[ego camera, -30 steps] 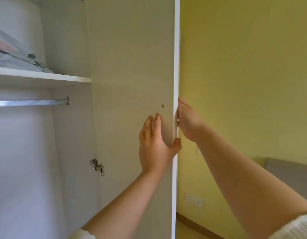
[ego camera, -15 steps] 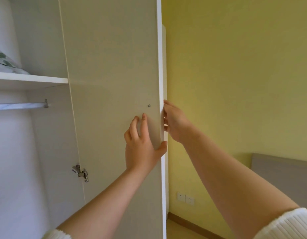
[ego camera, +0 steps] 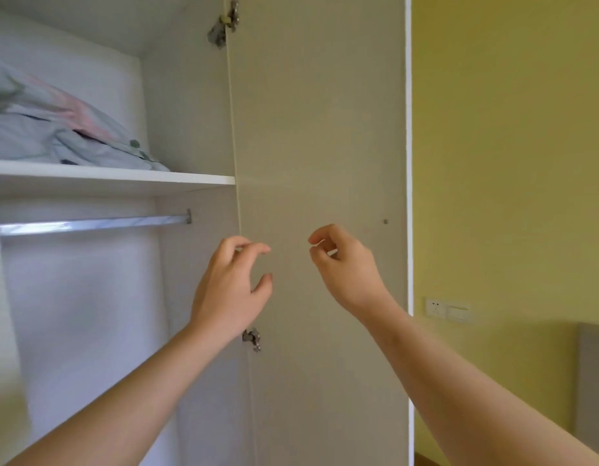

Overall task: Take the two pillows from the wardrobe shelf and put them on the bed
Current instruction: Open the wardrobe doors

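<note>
Forearms rise bare from the bottom edge toward the open wardrobe door (ego camera: 320, 129), which serves as the landmark here. The left hand (ego camera: 229, 290) hangs in front of the door's hinged edge, just above the lower hinge (ego camera: 251, 338); its fingers (ego camera: 254, 247) are loosely curled and parted from the thumb, holding nothing, and whether they touch the panel cannot be told. The right hand (ego camera: 347, 267) is before the door's inner face, left of a small screw (ego camera: 386, 221); its fingers (ego camera: 320, 238) are bent inward and close together, empty, and not gripping anything.

Left of the door, inside the wardrobe, a metal hanging rail (ego camera: 89, 224) runs under the white shelf (ego camera: 123, 178). On that shelf lie the pillows (ego camera: 56, 129), in pale blue-grey covers with pink and green print, one piled on the other, reaching close to the wardrobe's side wall beside the door's upper hinge (ego camera: 224, 23). How many pillows make up the pile is not clear.

Right of the door stands a yellow wall (ego camera: 510, 146) with a white socket plate (ego camera: 446, 309), and below it a grey headboard (ego camera: 594, 381) of the bed, at the frame's right edge.
</note>
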The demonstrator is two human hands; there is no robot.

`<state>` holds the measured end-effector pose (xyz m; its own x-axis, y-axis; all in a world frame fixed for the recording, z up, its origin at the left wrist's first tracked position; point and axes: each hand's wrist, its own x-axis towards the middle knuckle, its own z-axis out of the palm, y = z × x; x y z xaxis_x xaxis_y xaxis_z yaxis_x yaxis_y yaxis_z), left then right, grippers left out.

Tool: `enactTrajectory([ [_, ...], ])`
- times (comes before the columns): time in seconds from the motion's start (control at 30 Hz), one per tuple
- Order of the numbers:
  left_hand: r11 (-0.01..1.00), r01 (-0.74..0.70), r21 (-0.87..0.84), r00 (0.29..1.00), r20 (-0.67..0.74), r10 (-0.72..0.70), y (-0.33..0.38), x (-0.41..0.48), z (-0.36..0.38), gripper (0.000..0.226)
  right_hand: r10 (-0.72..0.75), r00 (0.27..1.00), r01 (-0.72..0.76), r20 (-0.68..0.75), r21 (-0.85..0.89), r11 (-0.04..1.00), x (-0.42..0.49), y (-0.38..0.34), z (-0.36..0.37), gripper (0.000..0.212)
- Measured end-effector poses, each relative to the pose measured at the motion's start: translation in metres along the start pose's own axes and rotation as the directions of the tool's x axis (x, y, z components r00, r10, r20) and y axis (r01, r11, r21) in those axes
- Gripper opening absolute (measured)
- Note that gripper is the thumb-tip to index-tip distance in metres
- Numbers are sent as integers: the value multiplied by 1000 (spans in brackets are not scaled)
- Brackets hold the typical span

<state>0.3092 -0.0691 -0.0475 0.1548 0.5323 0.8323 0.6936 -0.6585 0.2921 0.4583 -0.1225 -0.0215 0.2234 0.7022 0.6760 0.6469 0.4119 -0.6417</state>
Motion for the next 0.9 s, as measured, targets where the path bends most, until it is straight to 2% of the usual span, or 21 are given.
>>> enactTrajectory([
  [0.13, 978, 56, 202, 998, -40, -49, -52, -13, -66, 32, -100, 986, 99, 130, 15, 995, -2, -35, 64, 18],
  [0.33, 889, 78, 451, 990, -142, -15, -128, -34, -166, 22, -190, 953, 144, 235, 199, 969, -11, -93, 158, 15],
  [0.43, 808, 96, 582, 985, -170, 5, -156, -40, -203, 32, -239, 932, 171, 272, 252, 953, -19, -116, 194, 15],
  [0.57, 586, -39, 809, 998, 8, 55, -196, -33, -239, 63, -271, 909, 188, 317, 268, 945, -27, -139, 225, 16],
  [0.67, 470, -116, 875, 985, 162, -57, -209, -22, -254, 78, -251, 910, 161, 329, 278, 947, -32, -151, 240, 16],
  [0.77, 457, -72, 886, 952, 198, -232, -217, -12, -254, 71, -225, 902, 138, 368, 248, 959, -38, -152, 250, 17],
  [0.83, 453, -91, 887, 962, 195, -190, -218, -8, -248, 62, -207, 901, 128, 382, 222, 967, -38, -148, 253, 17],
  [0.9, 464, -94, 881, 986, 148, -80, -221, -4, -242, 47, -194, 904, 120, 382, 208, 971, -37, -145, 254, 17],
])
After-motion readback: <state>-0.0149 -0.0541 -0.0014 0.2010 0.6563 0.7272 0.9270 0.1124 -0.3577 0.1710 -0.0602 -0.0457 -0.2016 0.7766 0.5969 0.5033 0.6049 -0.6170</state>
